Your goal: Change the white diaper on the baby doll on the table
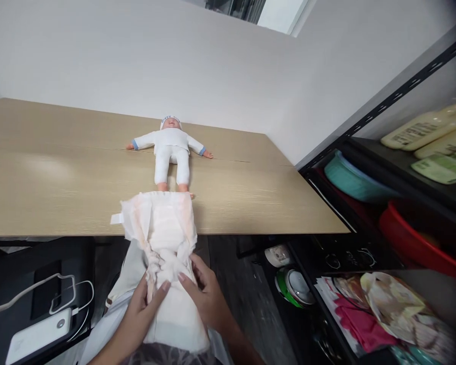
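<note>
A baby doll point(171, 150) in a white suit and cap lies on its back on the wooden table point(61, 187), arms spread, feet toward me. Just below its feet I hold a white diaper point(163, 238) stretched from the table's front edge down to my lap. My left hand point(142, 304) grips the diaper's gathered middle from the left, fingers pinched on the fabric. From the right, my right hand point(205, 291) holds the same part, fingers curled on it. A small white tab sticks out at the diaper's upper left corner.
A black metal shelf point(383, 106) stands at the right with a teal basin point(349, 180), a red basin point(414, 238), bottles and packets. At lower left a white power bank point(38, 337) with a cable lies on a black surface. A white wall runs behind the table.
</note>
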A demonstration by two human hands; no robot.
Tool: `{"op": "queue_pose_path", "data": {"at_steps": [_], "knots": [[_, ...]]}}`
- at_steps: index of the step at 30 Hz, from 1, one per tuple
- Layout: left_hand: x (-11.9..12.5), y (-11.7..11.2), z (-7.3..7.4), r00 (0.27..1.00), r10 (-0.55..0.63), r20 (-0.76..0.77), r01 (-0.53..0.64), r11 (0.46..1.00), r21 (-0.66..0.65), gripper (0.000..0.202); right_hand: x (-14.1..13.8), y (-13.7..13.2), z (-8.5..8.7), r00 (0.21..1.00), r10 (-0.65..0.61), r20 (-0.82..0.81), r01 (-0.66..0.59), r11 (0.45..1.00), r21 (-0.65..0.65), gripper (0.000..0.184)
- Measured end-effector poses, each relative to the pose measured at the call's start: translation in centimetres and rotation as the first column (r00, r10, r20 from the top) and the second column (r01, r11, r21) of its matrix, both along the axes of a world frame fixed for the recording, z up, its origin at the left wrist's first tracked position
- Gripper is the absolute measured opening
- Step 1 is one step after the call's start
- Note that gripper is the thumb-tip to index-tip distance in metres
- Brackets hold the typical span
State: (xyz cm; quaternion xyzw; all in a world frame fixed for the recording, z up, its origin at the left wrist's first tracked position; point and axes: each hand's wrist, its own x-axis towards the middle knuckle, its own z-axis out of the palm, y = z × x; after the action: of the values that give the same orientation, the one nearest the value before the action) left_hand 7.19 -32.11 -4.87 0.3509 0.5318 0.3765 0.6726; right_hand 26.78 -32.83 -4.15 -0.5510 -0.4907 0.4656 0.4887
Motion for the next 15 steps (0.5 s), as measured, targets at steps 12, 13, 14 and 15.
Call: {"op": "queue_pose_path", "data": {"at_steps": [12, 13, 14, 15], "knots": [[0.1, 1.6, -2.3, 0.999, 0.035, -0.03, -0.035, 0.999, 0.015, 0.092, 0.0, 1.5, -4.8, 0.973, -0.213, 0.092, 0.213, 0.977, 0.005, 0.06], [0.1, 1.5, -2.2, 0.999, 0.033, -0.035, -0.032, 0.999, 0.024, 0.089, 0.2, 1.7, -4.7, 0.967, -0.239, 0.092, 0.239, 0.971, 0.011, 0.06], [0.0, 1.5, -2.1, 0.999, 0.032, -0.04, -0.031, 0.999, 0.029, 0.088, 0.3, 2.0, -4.5, 0.964, -0.25, 0.088, 0.251, 0.968, 0.009, 0.061], [-0.1, 1.4, -2.0, 0.999, 0.029, -0.043, -0.028, 0.999, 0.03, 0.087, 0.5, 2.3, -4.4, 0.966, -0.245, 0.079, 0.246, 0.969, 0.0, 0.061]]}}
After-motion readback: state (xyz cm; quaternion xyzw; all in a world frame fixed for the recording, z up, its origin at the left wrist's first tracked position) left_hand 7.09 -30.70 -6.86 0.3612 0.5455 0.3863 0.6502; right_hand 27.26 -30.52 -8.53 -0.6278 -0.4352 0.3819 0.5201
